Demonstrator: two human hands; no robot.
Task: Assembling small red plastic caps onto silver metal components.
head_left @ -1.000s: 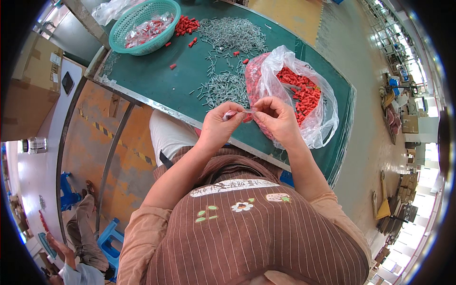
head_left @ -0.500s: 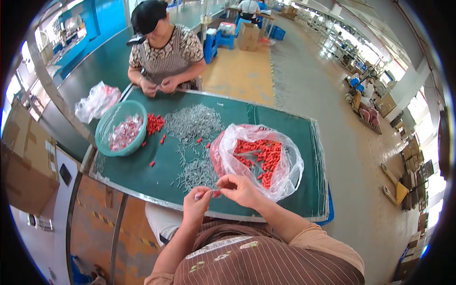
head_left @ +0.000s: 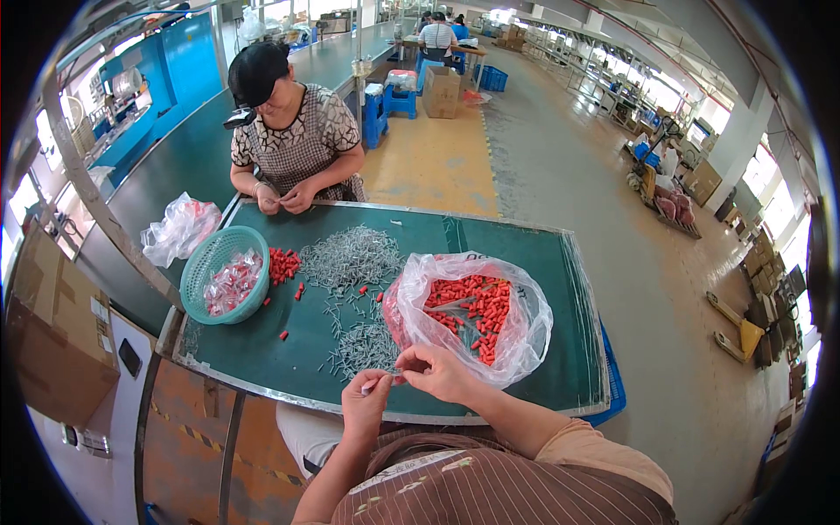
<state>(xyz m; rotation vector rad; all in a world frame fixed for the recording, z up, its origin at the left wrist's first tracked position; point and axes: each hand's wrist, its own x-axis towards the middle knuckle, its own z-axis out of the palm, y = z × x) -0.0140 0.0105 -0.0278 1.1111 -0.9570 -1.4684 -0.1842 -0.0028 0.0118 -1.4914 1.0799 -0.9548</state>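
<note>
My left hand point(head_left: 364, 409) and my right hand point(head_left: 437, 374) meet over the table's near edge, fingertips closed in a pinch. Between them is a small item with a bit of red and a pale end; its kind is too small to tell. Just beyond my hands lies a small heap of thin grey screw-like pieces point(head_left: 366, 348). A clear plastic bag point(head_left: 528, 352), its mouth spread wide, sits beyond my right hand with many small red cylindrical pieces point(head_left: 492, 308) inside. Farther off is a larger heap of the grey pieces point(head_left: 352, 255).
A green basket point(head_left: 194, 278) of small clear packets stands at the left, beside loose red pieces point(head_left: 282, 264) and a crumpled plastic bag point(head_left: 180, 229). Across the green table point(head_left: 262, 367), a co-worker point(head_left: 293, 144) pinches something small. A cardboard box point(head_left: 57, 319) is at far left.
The view has tilted up a little, so the table sits lower in the picture. My hands keep the same pinch, close together.
</note>
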